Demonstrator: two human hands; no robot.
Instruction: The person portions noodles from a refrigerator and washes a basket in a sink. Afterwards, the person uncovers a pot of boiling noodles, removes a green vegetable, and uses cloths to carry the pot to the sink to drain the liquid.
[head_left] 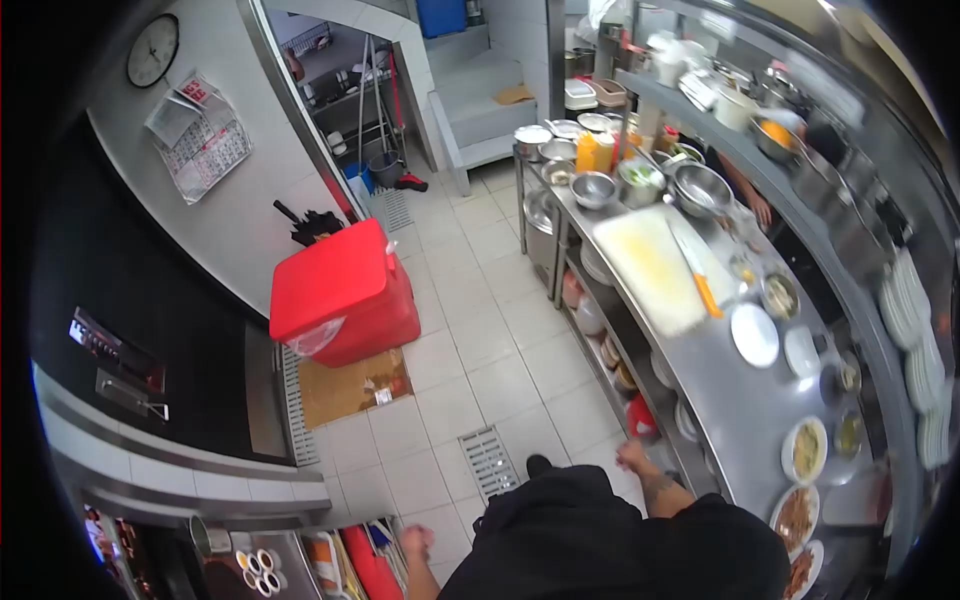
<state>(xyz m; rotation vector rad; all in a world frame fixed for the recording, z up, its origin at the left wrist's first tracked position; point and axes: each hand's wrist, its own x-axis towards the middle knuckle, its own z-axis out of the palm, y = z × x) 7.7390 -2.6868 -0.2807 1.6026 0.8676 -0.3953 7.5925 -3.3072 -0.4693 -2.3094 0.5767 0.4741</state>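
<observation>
My left hand (pixel 416 541) hangs low at the bottom centre, beside a drawer or shelf with a red item (pixel 370 565). It is small and blurred, so its finger positions are unclear. My right hand (pixel 632 457) is over the floor near the lower shelf of the steel counter (pixel 700 385), with its fingers loosely apart and nothing visible in them. On the counter lie a white cutting board (pixel 645 265), a knife with an orange handle (pixel 708 295), a white plate (pixel 754 335) and several bowls and dishes of food.
A red bin (pixel 345 290) stands on cardboard (pixel 330 392) at left. Tiled floor (pixel 470 335) runs between it and the counter toward steps (pixel 480 110). A floor drain (pixel 488 462) lies ahead. Another person's hand (pixel 762 212) shows behind the counter. Small cups (pixel 262 562) sit lower left.
</observation>
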